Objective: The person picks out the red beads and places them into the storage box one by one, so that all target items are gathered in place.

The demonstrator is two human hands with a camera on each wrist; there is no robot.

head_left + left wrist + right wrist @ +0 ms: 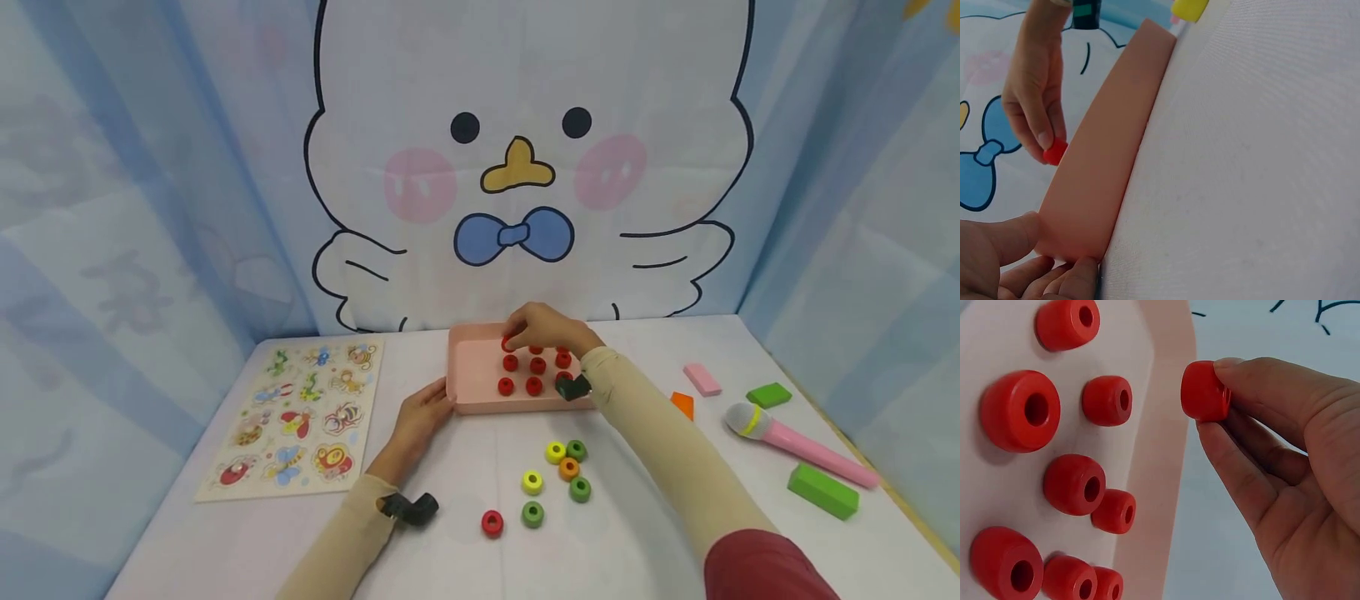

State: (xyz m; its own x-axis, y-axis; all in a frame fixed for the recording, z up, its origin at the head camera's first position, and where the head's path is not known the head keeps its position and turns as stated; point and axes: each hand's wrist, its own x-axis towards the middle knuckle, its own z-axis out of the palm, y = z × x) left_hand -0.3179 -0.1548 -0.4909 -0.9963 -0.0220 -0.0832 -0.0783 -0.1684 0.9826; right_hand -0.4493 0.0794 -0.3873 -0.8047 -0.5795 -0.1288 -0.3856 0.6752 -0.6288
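Observation:
My right hand (549, 326) is over the back part of a pink tray (471, 371). Between its thumb and fingers it pinches a red bead (1199, 392) with a hole through it, held above the tray floor. Several more red beads (1020, 411) stand spaced in rows in the tray's right part, holes facing up. At the front left corner of the tray, my left hand (422, 417) grips the wall (1100, 144), thumb at the upper edge and fingers by the base. Part of the tray's right side is hidden by the right hand and sleeve.
Loose yellow, green and orange beads (569, 468) and one red bead (492, 523) lie in front of the tray. An insect puzzle board (300, 417) lies left. To the right are a toy microphone (802, 446), green blocks (822, 491), a pink block (702, 379) and an orange block (682, 405).

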